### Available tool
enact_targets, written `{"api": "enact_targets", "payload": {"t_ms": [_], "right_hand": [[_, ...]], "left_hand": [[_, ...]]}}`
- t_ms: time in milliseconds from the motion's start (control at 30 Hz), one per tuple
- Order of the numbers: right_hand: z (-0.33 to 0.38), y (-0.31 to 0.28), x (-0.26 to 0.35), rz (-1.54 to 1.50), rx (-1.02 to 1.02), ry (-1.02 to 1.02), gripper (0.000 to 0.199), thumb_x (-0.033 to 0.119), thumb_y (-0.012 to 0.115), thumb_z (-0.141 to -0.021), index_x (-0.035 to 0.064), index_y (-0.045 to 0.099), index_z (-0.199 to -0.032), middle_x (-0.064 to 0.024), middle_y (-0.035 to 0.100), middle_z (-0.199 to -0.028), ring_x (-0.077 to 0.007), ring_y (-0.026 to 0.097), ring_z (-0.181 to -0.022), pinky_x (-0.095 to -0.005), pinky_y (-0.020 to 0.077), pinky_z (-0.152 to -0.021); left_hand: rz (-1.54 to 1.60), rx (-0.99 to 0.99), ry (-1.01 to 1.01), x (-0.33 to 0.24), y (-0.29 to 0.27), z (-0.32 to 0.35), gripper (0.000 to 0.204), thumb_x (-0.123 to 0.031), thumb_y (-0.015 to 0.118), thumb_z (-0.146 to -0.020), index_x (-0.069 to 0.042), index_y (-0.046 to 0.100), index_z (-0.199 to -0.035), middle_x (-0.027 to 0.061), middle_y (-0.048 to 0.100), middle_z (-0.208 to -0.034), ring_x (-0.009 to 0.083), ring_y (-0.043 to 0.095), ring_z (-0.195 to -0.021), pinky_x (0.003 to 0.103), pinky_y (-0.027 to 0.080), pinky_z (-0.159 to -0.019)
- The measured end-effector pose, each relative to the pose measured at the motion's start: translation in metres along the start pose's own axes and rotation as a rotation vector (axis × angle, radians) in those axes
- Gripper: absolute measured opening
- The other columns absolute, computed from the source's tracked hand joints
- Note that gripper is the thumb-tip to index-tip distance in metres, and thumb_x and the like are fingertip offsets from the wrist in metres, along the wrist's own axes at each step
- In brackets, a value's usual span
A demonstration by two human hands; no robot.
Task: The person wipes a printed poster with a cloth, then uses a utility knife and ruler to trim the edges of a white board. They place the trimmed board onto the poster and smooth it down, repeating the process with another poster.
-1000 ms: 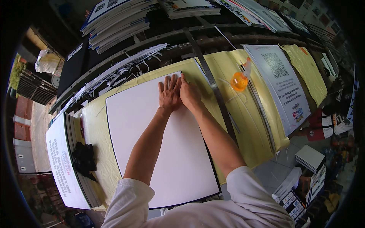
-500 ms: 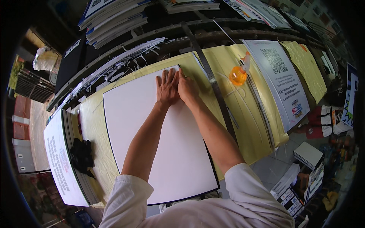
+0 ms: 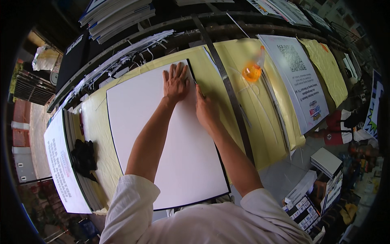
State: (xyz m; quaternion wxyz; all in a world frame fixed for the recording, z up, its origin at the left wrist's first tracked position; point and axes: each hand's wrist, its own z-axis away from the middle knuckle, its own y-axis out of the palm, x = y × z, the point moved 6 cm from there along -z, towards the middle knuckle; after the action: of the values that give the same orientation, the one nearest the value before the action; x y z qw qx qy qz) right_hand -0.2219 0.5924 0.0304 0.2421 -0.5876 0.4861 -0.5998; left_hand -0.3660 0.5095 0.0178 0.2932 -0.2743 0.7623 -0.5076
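Your left hand (image 3: 176,86) lies flat, slightly spread, on the white board (image 3: 183,150) beneath it; your right hand (image 3: 207,113) curls at the board's right edge, grip unclear, with an orange bottle (image 3: 252,72) farther right

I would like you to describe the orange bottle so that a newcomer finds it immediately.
Start from the large white board under the left hand. Go right, past the long dark metal strip, onto yellow covering. There sits the orange bottle, rounded and bright, unlike the flat printed panel.
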Motion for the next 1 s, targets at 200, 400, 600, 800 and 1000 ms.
{"api": "enact_targets", "payload": {"t_ms": [200,400,600,800,1000], "right_hand": [[0.100,-0.027,-0.003,0.068,0.147,0.062,0.069,0.010,0.058,-0.102,0.0117,0.027,-0.163,-0.0183,0.064,-0.091,-0.0346,0.068,-0.069,-0.0427,0.0582,-0.059],[0.193,-0.057,0.002,0.223,0.236,0.095,0.072,0.012,0.061,-0.101,0.0120,0.026,-0.164,-0.0120,0.057,-0.083,-0.0260,0.062,-0.056,-0.0368,0.0552,-0.047],[0.203,-0.063,0.002,0.192,0.174,0.072,0.071,0.014,0.061,-0.101,0.0125,0.027,-0.164,-0.0110,0.057,-0.085,-0.0254,0.062,-0.055,-0.0377,0.0557,-0.048],[0.161,-0.058,0.008,0.238,0.211,0.077,0.069,0.015,0.061,-0.100,0.0128,0.030,-0.162,-0.0126,0.060,-0.085,-0.0274,0.064,-0.055,-0.0385,0.0571,-0.049],[0.138,-0.055,0.015,0.242,0.214,0.067,0.066,0.014,0.060,-0.100,0.0099,0.032,-0.161,-0.0146,0.062,-0.083,-0.0289,0.067,-0.057,-0.0387,0.0584,-0.051]], "left_hand": [[-0.049,-0.053,0.009,-0.002,-0.001,-0.001,0.061,-0.032,0.053,-0.096,-0.013,0.046,-0.154,0.0138,0.038,-0.162,0.0369,0.029,-0.150,0.059,0.021,-0.117],[-0.073,-0.014,-0.012,-0.002,0.000,0.000,0.060,-0.032,0.052,-0.097,-0.013,0.045,-0.154,0.0124,0.038,-0.163,0.0346,0.029,-0.151,0.056,0.021,-0.117],[-0.082,0.002,-0.032,0.008,0.007,-0.006,0.061,-0.034,0.050,-0.098,-0.014,0.044,-0.155,0.0116,0.037,-0.164,0.0349,0.028,-0.152,0.058,0.021,-0.119],[-0.112,0.009,-0.054,0.041,0.014,-0.034,0.061,-0.036,0.048,-0.099,-0.017,0.042,-0.157,0.0091,0.036,-0.165,0.0319,0.028,-0.153,0.057,0.021,-0.119],[-0.173,0.071,-0.084,0.057,0.015,-0.049,0.060,-0.039,0.046,-0.103,-0.017,0.040,-0.158,0.0105,0.034,-0.166,0.0341,0.027,-0.154,0.061,0.021,-0.122]]}}
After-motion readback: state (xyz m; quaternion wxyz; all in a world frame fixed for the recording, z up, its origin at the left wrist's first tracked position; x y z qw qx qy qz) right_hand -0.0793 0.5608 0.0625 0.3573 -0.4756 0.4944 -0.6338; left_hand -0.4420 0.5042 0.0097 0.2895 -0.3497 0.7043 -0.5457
